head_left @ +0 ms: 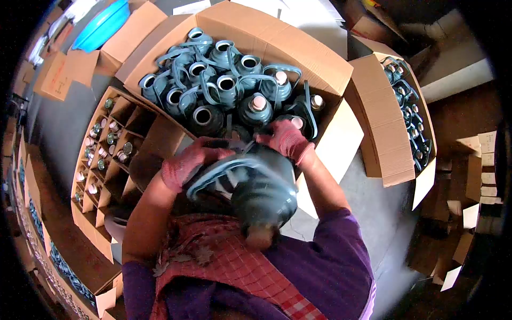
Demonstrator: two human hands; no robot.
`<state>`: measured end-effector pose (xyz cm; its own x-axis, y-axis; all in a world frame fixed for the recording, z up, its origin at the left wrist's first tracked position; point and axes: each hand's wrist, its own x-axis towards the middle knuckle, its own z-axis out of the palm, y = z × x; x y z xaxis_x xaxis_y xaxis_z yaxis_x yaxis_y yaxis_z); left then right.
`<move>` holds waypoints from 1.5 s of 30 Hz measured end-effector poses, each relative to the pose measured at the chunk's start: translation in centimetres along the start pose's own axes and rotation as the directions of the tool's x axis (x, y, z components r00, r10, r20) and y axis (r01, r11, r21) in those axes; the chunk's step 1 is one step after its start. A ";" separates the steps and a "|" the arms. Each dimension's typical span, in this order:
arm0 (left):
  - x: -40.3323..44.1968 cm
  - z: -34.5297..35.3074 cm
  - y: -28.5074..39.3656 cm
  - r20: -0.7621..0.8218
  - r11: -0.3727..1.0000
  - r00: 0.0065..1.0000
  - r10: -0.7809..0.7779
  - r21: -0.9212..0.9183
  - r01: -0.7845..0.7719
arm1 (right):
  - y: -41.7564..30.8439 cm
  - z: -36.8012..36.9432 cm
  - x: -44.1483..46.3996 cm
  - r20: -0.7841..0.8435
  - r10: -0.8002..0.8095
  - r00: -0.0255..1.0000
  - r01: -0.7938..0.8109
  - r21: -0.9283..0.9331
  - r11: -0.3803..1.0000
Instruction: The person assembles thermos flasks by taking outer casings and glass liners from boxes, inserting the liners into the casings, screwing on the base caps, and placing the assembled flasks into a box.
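A grey-green thermos flask point(264, 194) with a strap-like handle lies tilted in front of my chest, its pinkish stopper end towards me and blurred. My left hand point(200, 158), in a reddish knit glove, is closed at the left of its far end. My right hand point(287, 140), gloved alike, curls over the right of that end. Some fingertips are hidden. Just beyond my hands, a large cardboard carton point(277, 34) holds several similar flasks; some have open necks, others pale stoppers, such as the stoppered flask point(255, 111).
At left stands a divided carton point(88, 213) with several narrow glass necks in its cells. Another carton point(376, 128) of flasks is at right. A blue basin point(102, 25) sits at the upper left. More cartons point(468, 178) are stacked at far right.
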<state>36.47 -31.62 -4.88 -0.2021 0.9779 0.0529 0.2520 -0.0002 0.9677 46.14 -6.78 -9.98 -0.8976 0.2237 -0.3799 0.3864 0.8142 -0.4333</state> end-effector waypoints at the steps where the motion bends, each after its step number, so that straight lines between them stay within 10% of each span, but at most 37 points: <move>1: -0.7 -0.2 -1.0 -0.100 0.900 0.949 0.298 0.360 -0.244 | 2.0 1.7 1.3 0.048 -0.075 0.996 0.080 -0.134 0.988; 2: -0.2 -0.1 -1.1 -0.181 0.917 0.916 0.357 0.257 -0.307 | 3.3 0.5 -0.4 0.056 -0.577 0.815 0.542 -0.425 0.724; 3: 0.6 0.5 -1.0 -0.269 0.916 0.876 0.400 0.150 -0.372 | 4.6 1.1 -1.1 0.022 -0.627 0.779 0.599 -0.322 0.733; 4: 1.8 0.6 0.8 -0.274 0.948 0.945 0.178 -0.210 -0.239 | 5.7 1.8 -1.0 0.004 -0.465 0.885 0.465 0.034 0.885; 6: 3.0 0.7 2.3 -0.186 0.720 0.980 -0.073 -0.690 -0.078 | 8.7 4.2 0.2 0.073 -0.152 0.986 0.050 0.733 0.678; 10: 3.4 -0.2 1.4 -0.144 0.648 0.970 -0.198 -0.762 0.020 | 12.3 6.4 2.9 0.099 -0.103 0.990 -0.073 0.969 0.235; 14: 1.8 -1.0 0.3 -0.266 0.850 0.888 -0.374 -0.481 0.214 | 13.1 3.7 3.5 0.004 0.136 0.991 -0.046 0.949 0.311; 21: -2.9 -2.1 -5.7 -0.188 0.662 0.813 -0.551 -0.691 0.289 | 0.7 -4.4 10.3 -0.453 0.086 0.887 0.233 0.601 0.764; 25: -5.5 -2.6 -4.3 -0.293 0.627 0.796 -0.529 -0.767 0.135 | -4.6 -3.3 20.2 -0.410 0.092 0.907 -0.058 0.095 0.994; 28: -9.2 -3.4 -4.9 -0.428 0.621 0.756 -0.495 -0.783 -0.038 | -2.2 1.0 26.7 -0.226 0.115 0.967 -0.115 0.012 0.993; 32: -12.8 -5.2 -5.0 -0.595 0.636 0.656 -0.466 -0.740 -0.219 | -0.3 -0.8 25.5 -0.526 0.178 0.831 -0.150 0.096 0.984; 34: -12.9 -6.2 -6.8 -0.579 0.579 0.661 -0.476 -0.773 -0.260 | -1.1 -5.1 22.1 -0.691 0.150 0.707 0.099 0.308 0.946; 38: -9.7 -8.2 -7.2 -0.464 0.584 0.758 -0.459 -0.800 -0.136 | -12.7 -13.0 7.8 -0.701 -0.086 0.708 0.671 0.630 0.392; 42: -5.4 -9.4 -8.9 -0.366 0.471 0.777 -0.512 -0.876 -0.103 | -17.6 -11.7 -1.6 -0.479 -0.543 0.689 0.724 0.444 0.528; 45: -6.7 -9.3 -9.7 -0.503 0.496 0.727 -0.467 -0.830 -0.256 | -20.3 -7.6 -3.6 -0.206 -0.900 0.383 0.904 0.283 0.320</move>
<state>26.58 -40.10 -12.35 -0.7406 0.6064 -0.2895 -0.6090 -0.4237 0.6705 39.95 -20.05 6.39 -0.7357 -0.5371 0.4126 -0.6275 0.3115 -0.7136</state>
